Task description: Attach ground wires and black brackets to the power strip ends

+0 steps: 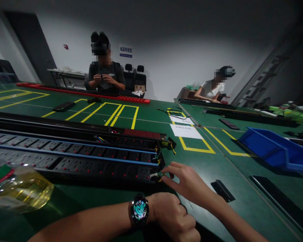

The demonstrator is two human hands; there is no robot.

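Note:
Black power strips point(91, 169) with rows of sockets and small red switches lie side by side on the green table. Coloured wires point(156, 177) stick out at the right end of the nearest one. At that end, the thumb and fingers of my right hand point(188, 181) close around the wires. My left hand point(175, 218), with a watch point(139, 210) on its wrist, is curled into a fist in front of the strips. Whatever its fingers hold, if anything, is hidden beneath it. Blue strips point(131, 159) run lengthwise between the socket rows.
A bottle of yellow liquid point(25, 188) lies at the left. To the right are a blue bin point(275, 151), a small black bracket point(222, 190) and a dark phone-like slab point(280, 201). Paper sheets point(187, 131) lie mid-table. Two people point(106, 74) work across the table.

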